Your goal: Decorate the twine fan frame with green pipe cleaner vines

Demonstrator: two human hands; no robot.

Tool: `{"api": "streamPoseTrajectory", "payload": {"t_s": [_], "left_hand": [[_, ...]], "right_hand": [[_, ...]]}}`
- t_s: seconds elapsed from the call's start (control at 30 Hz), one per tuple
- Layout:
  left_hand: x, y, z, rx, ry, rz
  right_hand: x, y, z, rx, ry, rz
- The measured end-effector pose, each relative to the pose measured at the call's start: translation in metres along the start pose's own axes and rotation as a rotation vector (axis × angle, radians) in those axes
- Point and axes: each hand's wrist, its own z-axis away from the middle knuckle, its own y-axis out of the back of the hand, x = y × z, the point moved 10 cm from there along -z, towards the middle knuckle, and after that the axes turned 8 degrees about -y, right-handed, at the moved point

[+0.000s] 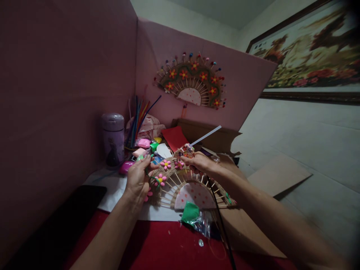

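A fan-shaped craft piece [168,173] with sticks, twine and pink clay flowers lies on a white sheet. My left hand [138,178] is at its left edge, thumb and forefinger pinched on a small piece of green clay [152,155]; a thin green strand hangs below the fingers. My right hand [198,163] is over the fan's top edge, its fingers curled beside a small patterned bundle [184,150]; whether they grip it or the fan is unclear. A pale flat strip [206,135] sticks up behind that hand. The fan's base is white with red dots.
A purple tumbler [113,139] stands at the left, near pipe cleaners [137,122] and bagged clay [144,143]. A green clay packet [190,212] lies in front. Cardboard [250,228] is at the right. A finished-looking fan [194,82] hangs on the pink panel behind.
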Motion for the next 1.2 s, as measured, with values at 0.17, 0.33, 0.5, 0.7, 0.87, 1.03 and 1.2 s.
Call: {"api": "streamPoseTrajectory", "payload": {"t_s": [0.17,0.33,0.5,0.7,0.87,1.03,1.2], "left_hand": [[0.0,0.001,-0.002,-0.004,-0.015,0.001],[0.0,0.001,-0.003,-0.016,-0.023,-0.002],[0.001,0.002,-0.005,-0.005,-0.048,0.001],[0.004,0.0,0.001,0.009,-0.028,-0.014],[0.005,-0.002,0.005,0.028,-0.015,0.004],[0.006,-0.003,0.003,0.022,-0.034,0.004],[0.008,-0.002,0.004,0.031,-0.041,-0.001]], "right_hand": [[0.003,0.0,-0.001,0.011,-0.014,-0.003],[0.007,0.0,-0.003,0.022,-0.015,-0.007],[0.006,-0.001,-0.003,0.012,0.03,-0.016],[-0.001,-0.002,0.007,0.024,0.014,0.065],[-0.019,0.003,0.029,0.061,0.084,0.107],[-0.022,0.005,0.042,0.082,0.132,0.096],[-0.011,-0.006,0.033,-0.026,0.058,0.088]]}}
